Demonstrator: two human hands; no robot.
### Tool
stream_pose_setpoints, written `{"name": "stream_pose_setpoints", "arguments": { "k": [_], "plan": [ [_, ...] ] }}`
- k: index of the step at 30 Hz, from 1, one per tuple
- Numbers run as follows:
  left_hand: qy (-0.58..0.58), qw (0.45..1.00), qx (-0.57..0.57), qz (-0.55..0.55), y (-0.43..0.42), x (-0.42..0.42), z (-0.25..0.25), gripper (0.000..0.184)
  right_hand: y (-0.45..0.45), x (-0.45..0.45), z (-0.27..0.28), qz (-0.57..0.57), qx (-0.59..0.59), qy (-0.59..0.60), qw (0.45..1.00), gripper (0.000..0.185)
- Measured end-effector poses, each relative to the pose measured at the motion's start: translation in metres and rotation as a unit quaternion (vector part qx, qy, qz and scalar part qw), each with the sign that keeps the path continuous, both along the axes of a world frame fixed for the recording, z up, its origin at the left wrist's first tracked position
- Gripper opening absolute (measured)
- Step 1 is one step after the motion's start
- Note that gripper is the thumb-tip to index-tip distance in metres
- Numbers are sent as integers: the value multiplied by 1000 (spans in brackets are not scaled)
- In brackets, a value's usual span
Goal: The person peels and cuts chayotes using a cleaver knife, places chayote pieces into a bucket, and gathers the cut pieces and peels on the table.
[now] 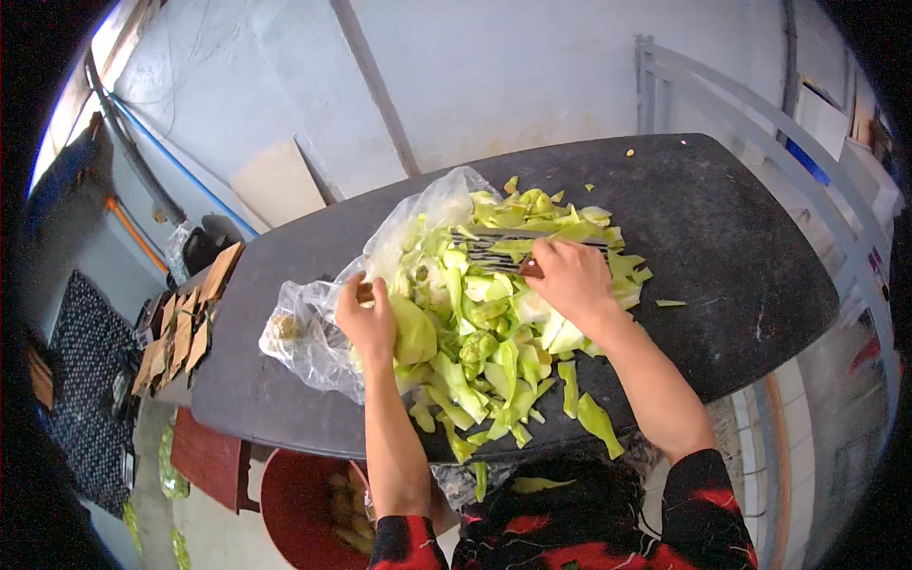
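Many peelings [461,385] already cut; lumpy vegetable [478,349] remains among them. Right hand [575,280] grips knife [489,255] handle. Left hand [366,321] beside smooth vegetable [415,330], fingers curled, grasp indeterminable.

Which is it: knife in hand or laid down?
In hand: the right hand grips the knife by its brown handle.

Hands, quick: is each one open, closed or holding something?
Left hand: loosely curled beside a green vegetable; whether it grips anything cannot be told.
Right hand: closed, holding a knife.
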State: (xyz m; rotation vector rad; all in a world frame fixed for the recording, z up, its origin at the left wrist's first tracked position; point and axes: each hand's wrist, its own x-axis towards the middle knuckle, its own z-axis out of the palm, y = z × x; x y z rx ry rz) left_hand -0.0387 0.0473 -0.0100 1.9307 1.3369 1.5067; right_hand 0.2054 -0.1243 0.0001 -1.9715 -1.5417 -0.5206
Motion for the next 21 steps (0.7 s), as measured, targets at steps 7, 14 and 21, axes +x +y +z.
{"name": "stream_pose_setpoints", "arguments": {
  "k": [7, 14, 21],
  "plan": [
    [270, 899, 292, -184, -79, 58, 34, 74, 6, -2, -10, 39, 77, -103, 991, 32],
    [425, 838, 282, -195, -71, 81, 31, 93, 5, 5, -7, 46, 139, -144, 979, 24],
    [492, 835, 228, -97, -17, 68, 57, 95, 3, 13, -3, 21, 134, -146, 980, 18]
  ]
}}
